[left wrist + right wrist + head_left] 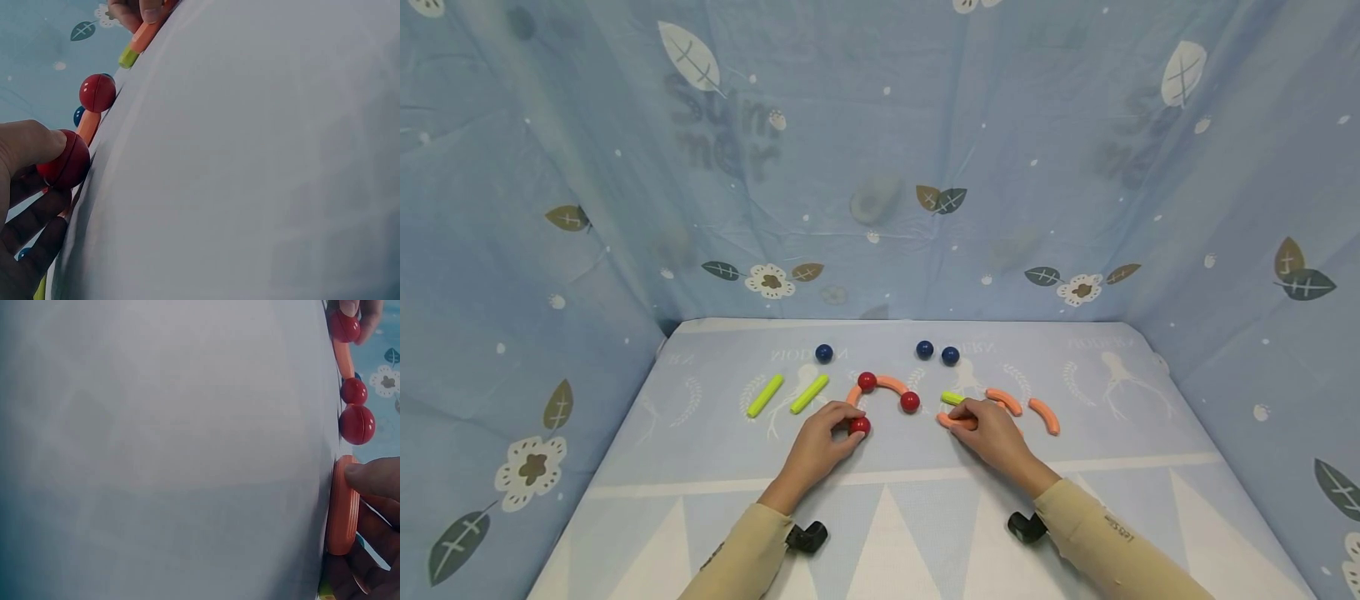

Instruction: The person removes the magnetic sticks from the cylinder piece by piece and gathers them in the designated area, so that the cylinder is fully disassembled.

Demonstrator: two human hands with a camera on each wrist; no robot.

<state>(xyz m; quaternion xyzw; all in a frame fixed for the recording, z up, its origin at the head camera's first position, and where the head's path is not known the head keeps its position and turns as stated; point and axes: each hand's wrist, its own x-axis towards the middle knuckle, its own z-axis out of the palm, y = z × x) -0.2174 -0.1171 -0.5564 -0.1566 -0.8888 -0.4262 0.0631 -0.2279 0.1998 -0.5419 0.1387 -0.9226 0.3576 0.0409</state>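
Observation:
With thumb and fingers, my left hand (817,438) pinches a glossy red ball (860,427), also seen as a red ball (67,161) in the left wrist view. An orange curved stick (854,394) runs from near it to a second red ball (867,382). Another orange curved stick (891,383) links that one to a third red ball (910,402). To the right, my right hand (996,435) grips an orange curved stick (343,506) lying on the tabletop. A yellow-green stick (952,398) sits just beyond those fingers, partly hidden.
Two yellow-green sticks (809,393) lie left of the left hand. Several blue balls (824,353) stand towards the back. Right of the right hand are loose orange curved sticks (1044,416). A patterned blue curtain (880,167) encloses the table (1120,450) at back and sides.

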